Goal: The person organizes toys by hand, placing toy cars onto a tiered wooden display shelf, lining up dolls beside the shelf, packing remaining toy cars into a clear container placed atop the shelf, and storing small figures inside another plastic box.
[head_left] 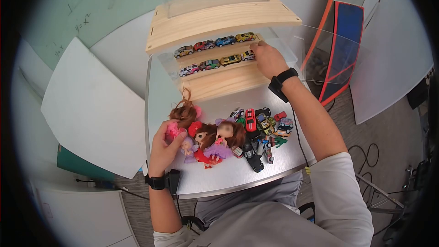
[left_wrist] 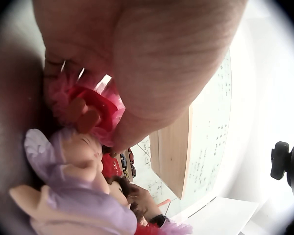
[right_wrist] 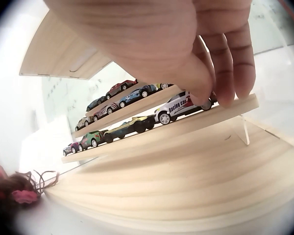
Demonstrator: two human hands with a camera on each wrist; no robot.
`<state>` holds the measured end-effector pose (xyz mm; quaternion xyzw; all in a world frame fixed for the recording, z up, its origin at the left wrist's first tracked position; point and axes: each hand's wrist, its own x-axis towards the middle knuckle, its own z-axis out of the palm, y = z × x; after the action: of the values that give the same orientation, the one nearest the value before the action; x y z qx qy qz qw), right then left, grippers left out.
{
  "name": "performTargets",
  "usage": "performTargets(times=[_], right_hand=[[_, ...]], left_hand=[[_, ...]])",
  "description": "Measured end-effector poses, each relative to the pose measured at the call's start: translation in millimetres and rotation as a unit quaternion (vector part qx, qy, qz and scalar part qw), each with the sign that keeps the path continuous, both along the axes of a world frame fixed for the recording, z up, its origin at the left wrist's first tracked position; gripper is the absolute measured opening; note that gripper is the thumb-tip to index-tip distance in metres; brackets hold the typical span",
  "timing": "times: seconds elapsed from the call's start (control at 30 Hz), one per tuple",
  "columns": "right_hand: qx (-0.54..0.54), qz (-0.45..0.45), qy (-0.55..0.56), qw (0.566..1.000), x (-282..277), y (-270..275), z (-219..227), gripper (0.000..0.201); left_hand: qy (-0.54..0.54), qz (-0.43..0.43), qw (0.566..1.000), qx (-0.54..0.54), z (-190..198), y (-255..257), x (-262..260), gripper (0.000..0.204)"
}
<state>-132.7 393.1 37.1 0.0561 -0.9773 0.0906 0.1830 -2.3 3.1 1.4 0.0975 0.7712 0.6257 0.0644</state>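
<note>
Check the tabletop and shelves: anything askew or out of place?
The loose toy cars on the metal tabletop look disorderly: they lie jumbled at mixed angles, unlike the neat rows on the wooden display shelves. I see no obvious damage.

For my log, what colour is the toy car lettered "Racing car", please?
The racing car is mainly white, clearest in the right wrist view.

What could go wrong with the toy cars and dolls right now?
The right hand might nudge the white racing car off the narrow lower shelf. That car could also bump the yellow car lined up behind it. And the left hand holds the pink-dressed doll close to the small purple doll, so lifting one might drag the other.
</note>
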Motion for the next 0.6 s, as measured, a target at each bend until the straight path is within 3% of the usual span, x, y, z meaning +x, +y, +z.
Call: performTargets(times=[0.23,0.33,0.4,0.43,0.47,0.53,0.6], right_hand=[[0.000,0.034,0.054,0.998,21.0,-1.4,12.8,0.031],[-0.052,0.055,0.046,0.996,47.8,-3.7,30.2,0.036],[-0.117,0.117,-0.145,0.976,65.4,-2.3,37.6,0.037],[-0.160,0.189,-0.199,0.948,73.1,1.1,30.4,0.045],[-0.161,0.188,-0.203,0.948,78.7,0.1,20.6,0.045],[-0.139,0.403,-0.185,0.885,92.2,-5.8,6.2,0.049],[-0.173,0.378,-0.222,0.882,102.2,-11.0,6.3,0.050]], left_hand=[[0.018,-0.004,1.000,-0.008,3.3,0.5,0.7,0.034],[0.018,0.000,1.000,-0.002,0.1,-0.8,-0.1,0.030],[0.015,0.003,1.000,0.001,-5.6,-5.2,-1.7,0.029],[0.021,-0.006,1.000,-0.003,-9.1,-9.3,-2.9,0.029],[0.028,-0.014,0.999,-0.007,-10.6,-11.3,-4.0,0.029],[0.026,-0.024,0.999,-0.007,-8.9,-10.5,-4.1,0.029],[0.026,-0.034,0.999,-0.007,-7.3,-9.8,-2.8,0.030]])
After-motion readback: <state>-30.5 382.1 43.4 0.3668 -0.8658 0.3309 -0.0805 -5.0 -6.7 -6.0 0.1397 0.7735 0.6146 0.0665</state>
